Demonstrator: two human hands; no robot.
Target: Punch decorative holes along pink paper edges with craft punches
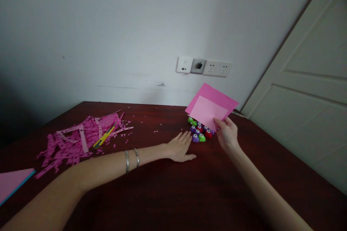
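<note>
A dark red-brown table (162, 202) spreads across the lower frame, meeting a pale wall (135, 36) at its far edge. At left lies a loose heap of pink paper strips (83, 139), some punched with holes, with a yellow utility knife (104, 137) resting on its right side. Tiny pink bits (123, 135) are scattered right of the heap. In the lower left corner, a pink stack with a blue edge (15, 184) is cut off by the frame. Wall sockets (217, 68) sit right of centre, and a panelled door (303, 83) leans through the right side of the view.

Right of centre on the table is a tight cluster of small purple, green and red pieces (202, 138) with eye-like dots. A darker pink sheet (217, 95) and a paler pink sheet (204, 112) in front of it are tilted up over the cluster's far side, partly hiding it.

The right hand (228, 135) pinches both sheets at their lower right, thumb on the paler one. The left hand (179, 148) is flat, palm down and thumb spread, its fingertips just beside the cluster; whether they touch it is unclear. Two bracelets (127, 161) circle the left forearm.
</note>
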